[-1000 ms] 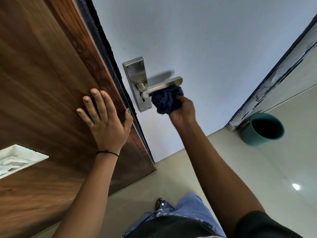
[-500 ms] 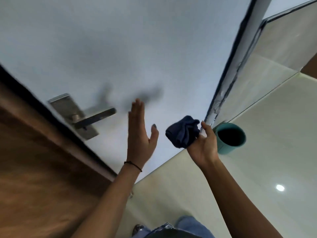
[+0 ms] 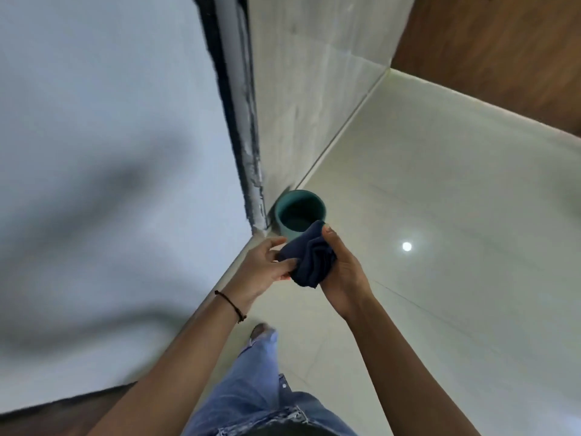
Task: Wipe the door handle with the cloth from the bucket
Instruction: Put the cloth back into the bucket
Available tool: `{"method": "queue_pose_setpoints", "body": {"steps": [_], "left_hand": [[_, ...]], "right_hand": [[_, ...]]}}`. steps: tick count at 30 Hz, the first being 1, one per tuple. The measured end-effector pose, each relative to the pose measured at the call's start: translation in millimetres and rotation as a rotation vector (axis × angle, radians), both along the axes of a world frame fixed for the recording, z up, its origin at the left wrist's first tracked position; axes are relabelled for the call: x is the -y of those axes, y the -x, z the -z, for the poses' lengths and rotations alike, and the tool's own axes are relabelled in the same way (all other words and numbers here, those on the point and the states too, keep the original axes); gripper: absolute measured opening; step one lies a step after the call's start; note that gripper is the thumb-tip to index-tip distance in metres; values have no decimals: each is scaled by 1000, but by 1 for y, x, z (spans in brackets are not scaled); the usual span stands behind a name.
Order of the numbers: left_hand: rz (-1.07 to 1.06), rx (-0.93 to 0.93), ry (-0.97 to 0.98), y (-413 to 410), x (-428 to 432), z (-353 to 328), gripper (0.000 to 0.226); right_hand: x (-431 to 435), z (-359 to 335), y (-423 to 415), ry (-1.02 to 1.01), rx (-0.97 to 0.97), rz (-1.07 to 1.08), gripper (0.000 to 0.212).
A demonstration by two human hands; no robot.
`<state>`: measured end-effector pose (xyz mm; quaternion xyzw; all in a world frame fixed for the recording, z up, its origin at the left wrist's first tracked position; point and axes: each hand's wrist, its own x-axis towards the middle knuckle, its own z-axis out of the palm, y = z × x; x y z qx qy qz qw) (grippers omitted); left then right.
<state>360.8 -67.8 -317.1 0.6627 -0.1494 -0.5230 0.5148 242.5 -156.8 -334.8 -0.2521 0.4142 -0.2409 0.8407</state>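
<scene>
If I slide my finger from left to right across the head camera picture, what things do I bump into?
White wall → dark door-frame strip → left hand → dark blue cloth → right hand → bright light spot on the floor. The teal bucket sits above the cloth, so I left it out of the order.

Black cord bracelet (image 3: 231,305) on left wrist; faded blue jeans (image 3: 254,394).
</scene>
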Motion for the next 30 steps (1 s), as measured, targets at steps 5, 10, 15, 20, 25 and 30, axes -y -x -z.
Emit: {"method": "queue_pose_setpoints", "body": {"steps": [5, 10, 15, 20, 25, 30], "left_hand": [[-115, -9, 29, -22, 103, 36, 39], [-297, -324, -2, -71, 211, 113, 31], [-497, -452, -94, -107, 304, 204, 31], [-597, -511, -223, -141, 371, 322, 32], [-632, -471, -363, -183, 423, 488, 41], [-526, -256, -549, -208, 457, 647, 47]], "right_hand": [[81, 36, -14, -159, -105, 54, 14], [190, 86, -62, -246, -204, 119, 26], [290, 165, -111, -227, -291, 22, 25], [365, 301, -163, -238, -468, -11, 20], [412, 478, -214, -281, -621, -80, 24], [432, 635, -245, -309, -736, -106, 24]]}}
